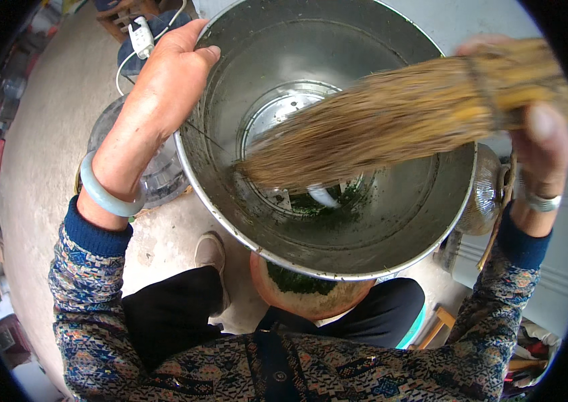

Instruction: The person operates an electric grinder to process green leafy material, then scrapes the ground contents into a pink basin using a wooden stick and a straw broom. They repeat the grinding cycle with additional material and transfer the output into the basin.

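A large round metal drum [399,233] tilts before me with its mouth towards me. My left hand [176,75] grips its rim at the upper left, thumb over the edge; a pale bangle circles that wrist. In my right hand [542,135] is a bound straw hand brush [374,120], blurred by motion. Its bristle end reaches into the drum and covers part of the bottom. Fine green bits [352,196] cling to the lower inside. Below the drum, between my knees, sits an orange-brown basin [264,284] with dark green chopped matter [299,281], partly hidden by the drum.
At the upper left a white power strip [141,37] with a cord lies on a dark seat. A clear plastic vessel [163,173] stands behind my left forearm. To the right are a glazed jar [482,193], a thin stick [497,221] and a wooden piece [434,326].
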Demonstrator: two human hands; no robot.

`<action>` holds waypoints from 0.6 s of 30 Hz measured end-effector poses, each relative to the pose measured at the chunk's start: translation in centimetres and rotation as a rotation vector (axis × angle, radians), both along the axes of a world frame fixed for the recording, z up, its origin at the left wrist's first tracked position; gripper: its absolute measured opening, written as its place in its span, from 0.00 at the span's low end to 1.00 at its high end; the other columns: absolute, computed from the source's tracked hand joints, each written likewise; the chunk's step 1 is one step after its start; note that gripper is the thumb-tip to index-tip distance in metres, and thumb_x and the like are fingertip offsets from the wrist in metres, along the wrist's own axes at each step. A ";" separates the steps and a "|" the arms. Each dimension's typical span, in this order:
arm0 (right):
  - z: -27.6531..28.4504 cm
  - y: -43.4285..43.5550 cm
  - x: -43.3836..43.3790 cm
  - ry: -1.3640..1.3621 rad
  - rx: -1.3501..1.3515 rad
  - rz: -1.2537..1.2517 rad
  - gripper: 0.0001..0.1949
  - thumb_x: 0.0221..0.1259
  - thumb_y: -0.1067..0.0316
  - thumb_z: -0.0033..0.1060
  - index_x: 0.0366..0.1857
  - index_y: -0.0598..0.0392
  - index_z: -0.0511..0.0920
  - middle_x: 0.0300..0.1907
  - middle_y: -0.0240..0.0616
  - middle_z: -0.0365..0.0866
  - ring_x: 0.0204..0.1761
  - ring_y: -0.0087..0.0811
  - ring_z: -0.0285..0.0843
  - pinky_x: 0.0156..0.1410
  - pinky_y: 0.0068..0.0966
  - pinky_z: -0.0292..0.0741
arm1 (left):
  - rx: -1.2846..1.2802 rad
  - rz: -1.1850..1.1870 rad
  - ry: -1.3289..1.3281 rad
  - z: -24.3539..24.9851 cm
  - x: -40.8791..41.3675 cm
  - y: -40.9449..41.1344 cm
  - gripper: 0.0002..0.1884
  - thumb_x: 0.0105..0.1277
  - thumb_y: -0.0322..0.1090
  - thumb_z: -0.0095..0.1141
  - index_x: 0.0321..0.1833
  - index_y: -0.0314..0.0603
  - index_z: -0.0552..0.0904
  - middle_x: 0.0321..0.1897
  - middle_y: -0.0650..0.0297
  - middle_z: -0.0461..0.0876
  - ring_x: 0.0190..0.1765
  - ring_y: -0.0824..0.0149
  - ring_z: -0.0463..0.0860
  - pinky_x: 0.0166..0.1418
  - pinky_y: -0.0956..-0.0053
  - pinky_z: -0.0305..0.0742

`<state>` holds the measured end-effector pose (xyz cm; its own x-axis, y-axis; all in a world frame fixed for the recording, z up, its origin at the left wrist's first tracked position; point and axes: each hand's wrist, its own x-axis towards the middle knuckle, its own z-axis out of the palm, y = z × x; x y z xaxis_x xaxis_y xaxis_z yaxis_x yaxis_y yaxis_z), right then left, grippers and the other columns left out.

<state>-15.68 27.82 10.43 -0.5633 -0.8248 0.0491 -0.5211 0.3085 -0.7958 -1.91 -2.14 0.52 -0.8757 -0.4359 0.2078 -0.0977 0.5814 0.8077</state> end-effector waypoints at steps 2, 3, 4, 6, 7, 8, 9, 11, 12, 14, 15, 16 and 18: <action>-4.2 -2.4 1.2 -0.114 -0.046 0.183 0.38 0.44 0.40 0.72 0.57 0.58 0.76 0.53 0.45 0.79 0.55 0.38 0.80 0.57 0.35 0.81 | -0.115 0.033 -0.007 0.1 0.1 0.0 0.23 0.68 0.32 0.49 0.63 0.26 0.72 0.54 0.48 0.82 0.58 0.59 0.79 0.65 0.70 0.68; -5.1 -2.8 1.9 -0.178 -0.009 0.223 0.35 0.44 0.46 0.75 0.56 0.58 0.77 0.53 0.44 0.80 0.55 0.37 0.80 0.57 0.35 0.81 | -0.071 -0.006 0.006 0.1 0.1 0.1 0.23 0.68 0.33 0.49 0.63 0.26 0.73 0.53 0.48 0.82 0.57 0.59 0.79 0.64 0.70 0.68; -6.2 -3.0 2.4 -0.213 0.000 0.247 0.32 0.44 0.52 0.77 0.55 0.57 0.78 0.53 0.44 0.80 0.55 0.37 0.80 0.58 0.35 0.81 | -0.039 -0.026 0.004 0.2 0.2 0.1 0.22 0.68 0.33 0.49 0.63 0.26 0.73 0.52 0.49 0.82 0.57 0.60 0.79 0.64 0.70 0.68; -7.0 -2.3 2.6 -0.185 0.072 0.279 0.30 0.43 0.61 0.79 0.54 0.58 0.78 0.52 0.45 0.81 0.54 0.39 0.81 0.56 0.36 0.82 | -0.044 -0.027 -0.016 0.2 0.2 0.1 0.22 0.68 0.33 0.49 0.62 0.28 0.74 0.50 0.50 0.84 0.54 0.61 0.80 0.62 0.70 0.70; -6.7 -1.8 2.1 -0.115 0.072 0.339 0.30 0.43 0.62 0.79 0.54 0.59 0.78 0.52 0.46 0.81 0.54 0.40 0.81 0.54 0.37 0.83 | -0.006 -0.032 -0.023 0.2 0.3 0.1 0.21 0.68 0.32 0.49 0.62 0.28 0.74 0.50 0.50 0.84 0.54 0.61 0.80 0.62 0.70 0.70; -6.3 -1.2 1.5 -0.029 0.089 0.404 0.31 0.43 0.63 0.79 0.54 0.60 0.77 0.52 0.47 0.82 0.53 0.41 0.81 0.53 0.38 0.84 | 0.023 -0.036 -0.024 0.1 0.3 0.0 0.21 0.68 0.32 0.49 0.62 0.28 0.74 0.50 0.51 0.84 0.54 0.61 0.80 0.62 0.71 0.70; -5.6 -0.3 1.2 0.050 0.169 0.374 0.31 0.43 0.58 0.78 0.54 0.60 0.76 0.51 0.48 0.81 0.51 0.42 0.82 0.50 0.37 0.85 | 0.004 -0.064 0.002 0.1 0.3 -0.1 0.21 0.68 0.32 0.48 0.62 0.28 0.74 0.50 0.51 0.84 0.54 0.62 0.80 0.62 0.71 0.70; -4.1 1.5 0.6 0.017 0.121 0.242 0.34 0.45 0.49 0.76 0.54 0.62 0.75 0.50 0.50 0.81 0.48 0.44 0.84 0.45 0.37 0.86 | -0.018 -0.037 -0.044 -0.1 0.3 -0.4 0.27 0.67 0.40 0.51 0.66 0.30 0.71 0.58 0.48 0.78 0.61 0.57 0.75 0.66 0.70 0.65; -3.2 2.1 0.4 0.044 0.093 0.172 0.36 0.45 0.45 0.74 0.54 0.62 0.75 0.49 0.50 0.81 0.47 0.44 0.84 0.44 0.37 0.86 | -0.101 -0.012 -0.051 -0.2 0.2 -0.6 0.31 0.66 0.44 0.53 0.68 0.31 0.70 0.62 0.46 0.75 0.65 0.55 0.72 0.68 0.70 0.62; -0.8 2.9 0.3 0.100 0.231 -0.082 0.39 0.46 0.36 0.69 0.54 0.62 0.75 0.49 0.50 0.80 0.45 0.44 0.84 0.43 0.37 0.86 | -0.070 -0.053 -0.062 -0.2 0.2 -1.1 0.30 0.66 0.43 0.53 0.68 0.31 0.70 0.61 0.47 0.75 0.65 0.55 0.73 0.68 0.70 0.63; -0.2 2.8 0.3 0.188 0.312 -0.172 0.38 0.46 0.37 0.69 0.53 0.61 0.76 0.48 0.49 0.80 0.46 0.42 0.84 0.45 0.35 0.85 | -0.065 -0.070 -0.070 -0.2 0.2 -1.3 0.30 0.66 0.43 0.52 0.67 0.31 0.71 0.61 0.47 0.75 0.64 0.56 0.73 0.68 0.70 0.63; 0.2 2.5 0.5 0.277 0.321 -0.105 0.37 0.45 0.39 0.69 0.53 0.60 0.76 0.48 0.48 0.81 0.47 0.41 0.83 0.46 0.34 0.85 | -0.056 -0.085 -0.078 -0.2 0.1 -1.5 0.30 0.66 0.43 0.52 0.67 0.31 0.71 0.61 0.47 0.76 0.64 0.56 0.73 0.67 0.70 0.63; 0.1 1.5 0.9 0.279 0.365 -0.108 0.33 0.45 0.45 0.71 0.52 0.59 0.77 0.47 0.45 0.82 0.47 0.37 0.83 0.50 0.32 0.83 | -0.048 -0.112 -0.092 -0.1 0.0 -1.9 0.29 0.66 0.43 0.52 0.67 0.31 0.71 0.60 0.47 0.76 0.63 0.56 0.73 0.67 0.70 0.64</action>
